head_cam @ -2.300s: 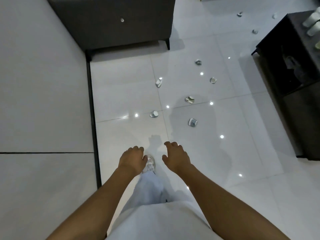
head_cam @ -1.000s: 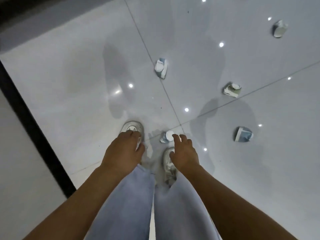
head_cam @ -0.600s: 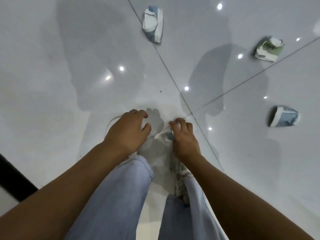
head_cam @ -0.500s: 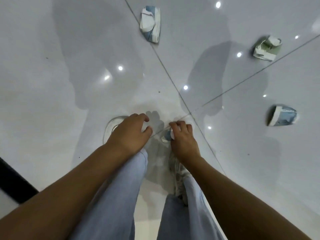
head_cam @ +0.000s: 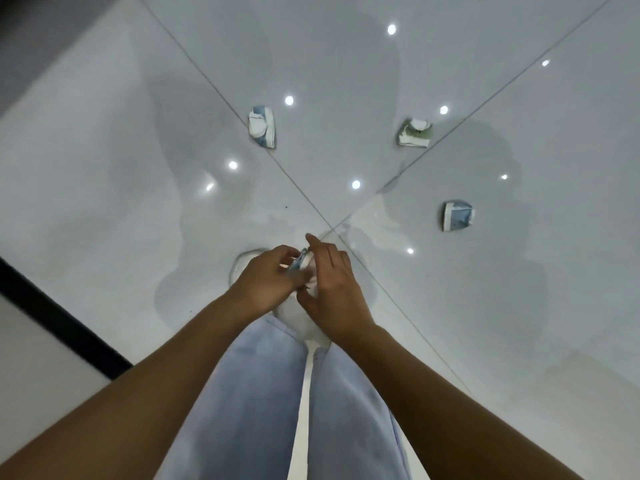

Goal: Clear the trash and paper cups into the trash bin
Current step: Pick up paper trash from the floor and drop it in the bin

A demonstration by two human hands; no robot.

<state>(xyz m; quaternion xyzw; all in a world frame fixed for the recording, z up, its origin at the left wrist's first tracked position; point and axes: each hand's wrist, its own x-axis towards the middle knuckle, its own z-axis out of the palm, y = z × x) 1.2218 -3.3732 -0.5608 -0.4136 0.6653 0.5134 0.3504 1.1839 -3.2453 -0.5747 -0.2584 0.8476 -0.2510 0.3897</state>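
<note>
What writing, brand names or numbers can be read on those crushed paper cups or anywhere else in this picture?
None can be read.
Crushed blue and white paper cup: only colour patches, no legible text.
Crushed green and white paper cup: print too blurred.
Flattened blue paper cup: no legible text.
Small crushed cup between the left hand and right hand: mostly hidden.

A: Obstacles on the floor (head_cam: pixel 104 174)?
B: Three crushed cups, far side: blue cup (head_cam: pixel 262 130) centre-left, green cup (head_cam: pixel 415 134) to its right, second blue cup (head_cam: pixel 456 215) nearer, right. All well apart.
A: Open room?
B: Bare tile between them and across the left. Dark strip (head_cam: pixel 59 318) bounds near left. Near centre, the legs (head_cam: pixel 277 410) block the floor.
</note>
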